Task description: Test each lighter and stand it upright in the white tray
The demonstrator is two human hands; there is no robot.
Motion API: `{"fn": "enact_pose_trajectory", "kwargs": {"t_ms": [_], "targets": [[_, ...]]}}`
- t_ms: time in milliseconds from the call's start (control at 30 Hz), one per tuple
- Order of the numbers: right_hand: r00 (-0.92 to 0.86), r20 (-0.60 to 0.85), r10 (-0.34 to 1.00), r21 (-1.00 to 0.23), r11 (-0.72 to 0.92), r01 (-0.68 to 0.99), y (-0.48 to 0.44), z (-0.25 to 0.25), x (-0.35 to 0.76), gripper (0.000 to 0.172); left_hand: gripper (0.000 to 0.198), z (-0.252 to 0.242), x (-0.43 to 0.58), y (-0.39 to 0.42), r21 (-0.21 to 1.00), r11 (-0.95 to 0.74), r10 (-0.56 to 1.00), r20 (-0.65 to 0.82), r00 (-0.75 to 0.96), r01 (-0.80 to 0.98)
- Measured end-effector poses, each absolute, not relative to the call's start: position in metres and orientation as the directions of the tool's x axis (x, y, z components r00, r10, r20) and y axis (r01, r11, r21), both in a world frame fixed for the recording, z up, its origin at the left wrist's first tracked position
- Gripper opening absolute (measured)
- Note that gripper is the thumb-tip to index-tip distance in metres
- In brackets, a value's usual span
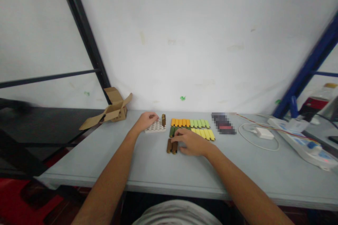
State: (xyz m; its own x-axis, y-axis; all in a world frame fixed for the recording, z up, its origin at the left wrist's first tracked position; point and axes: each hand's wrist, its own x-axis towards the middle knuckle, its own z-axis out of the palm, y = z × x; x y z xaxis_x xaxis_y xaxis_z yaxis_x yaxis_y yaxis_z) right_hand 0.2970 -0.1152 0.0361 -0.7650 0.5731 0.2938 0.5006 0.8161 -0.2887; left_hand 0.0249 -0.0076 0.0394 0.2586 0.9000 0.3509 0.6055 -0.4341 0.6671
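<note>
My left hand (145, 119) rests on the left part of a small white holder tray (157, 127) with round sockets, fingers curled over its edge. One brown cylinder (163, 120) stands upright at the tray's right corner. My right hand (190, 142) lies palm down on the table, its fingertips closed on the brown cylinders (171, 146) lying side by side in front of the tray. Behind it lie dark green cylinders (172, 131), a row of orange ones (180, 122), light green ones (200, 123) and yellow ones (205, 134).
The grey table (148, 167) stands against a white wall. An open cardboard box (113, 110) lies at the back left. At right are a dark flat object (223, 123), a white charger with looped cable (264, 133) and a power strip (306, 144).
</note>
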Motion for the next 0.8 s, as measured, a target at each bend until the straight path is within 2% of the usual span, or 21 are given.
{"fn": "enact_pose_trajectory", "kwargs": {"t_ms": [100, 333, 400, 467, 533, 600, 700, 800], "targets": [[-0.784, 0.290, 0.548, -0.293, 0.831, 0.473, -0.117, 0.038, 0.296, 0.028, 0.033, 0.036, 0.020, -0.002, 0.652, -0.407, 0.906, 0.380, 0.189, 0.640], [-0.810, 0.189, 0.555, -0.299, 0.818, 0.491, -0.116, 0.037, 0.301, 0.015, 0.038, 0.033, 0.020, -0.001, 0.592, -0.420, 0.893, 0.405, 0.197, 0.688], [-0.782, 0.196, 0.591, -0.337, 0.790, 0.513, -0.116, 0.036, 0.302, 0.009, 0.041, 0.034, 0.020, -0.001, 0.589, -0.414, 0.893, 0.412, 0.183, 0.694], [-0.715, 0.236, 0.658, -0.442, 0.728, 0.524, -0.115, 0.036, 0.301, 0.009, 0.043, 0.036, 0.019, -0.001, 0.586, -0.402, 0.895, 0.414, 0.165, 0.703], [-0.639, 0.295, 0.711, -0.622, 0.650, 0.437, -0.115, 0.039, 0.300, 0.012, 0.045, 0.037, 0.018, -0.001, 0.588, -0.399, 0.893, 0.424, 0.152, 0.703], [-0.562, 0.354, 0.748, -0.781, 0.567, 0.262, -0.116, 0.044, 0.298, 0.016, 0.046, 0.038, 0.019, -0.002, 0.586, -0.406, 0.888, 0.433, 0.153, 0.701], [-0.420, 0.430, 0.799, -0.867, 0.496, 0.055, -0.114, 0.050, 0.294, 0.018, 0.046, 0.040, 0.021, -0.004, 0.582, -0.411, 0.889, 0.425, 0.169, 0.701], [-0.277, 0.420, 0.864, -0.907, 0.396, -0.139, -0.109, 0.050, 0.294, 0.016, 0.045, 0.042, 0.023, -0.007, 0.592, -0.412, 0.892, 0.418, 0.173, 0.693]]}}
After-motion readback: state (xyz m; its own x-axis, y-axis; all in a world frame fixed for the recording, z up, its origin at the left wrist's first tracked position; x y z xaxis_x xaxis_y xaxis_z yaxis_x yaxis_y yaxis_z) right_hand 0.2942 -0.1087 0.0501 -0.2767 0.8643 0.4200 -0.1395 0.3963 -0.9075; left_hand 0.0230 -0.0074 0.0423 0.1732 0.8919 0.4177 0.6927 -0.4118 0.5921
